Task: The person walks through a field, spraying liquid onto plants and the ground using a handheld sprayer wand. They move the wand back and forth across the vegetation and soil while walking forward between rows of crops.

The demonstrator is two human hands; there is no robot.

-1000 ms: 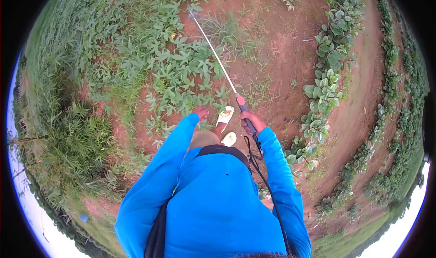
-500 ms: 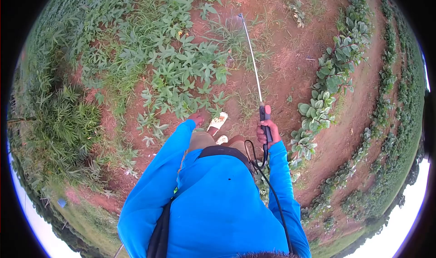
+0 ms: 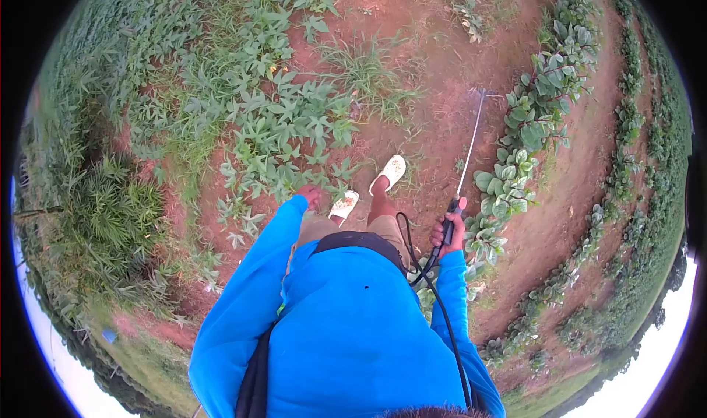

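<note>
My right hand [image 3: 451,234] is closed around the black grip of a spray wand [image 3: 469,151]. Its thin metal tube points forward over the soil, and a faint haze of spray shows around its tip, close to the row of broad-leaved plants [image 3: 506,187]. From the grip a black hose [image 3: 442,304] curves back past my side. My left hand [image 3: 310,195] hangs by my thigh near low leafy plants [image 3: 287,116], seemingly holding nothing, its small fingers loosely apart.
My feet are in pale patterned clogs [image 3: 394,169] on reddish soil [image 3: 438,149]. A grass clump [image 3: 372,75] grows ahead of them. Dense weeds spread to the left, with a bushy plant [image 3: 114,208] farther out. More crop rows [image 3: 626,131] curve along the right.
The wand has swung right, its tip moving from the grass clump towards the broad-leaved row. My right foot has stepped forward into view. My left hand has shifted slightly left.
</note>
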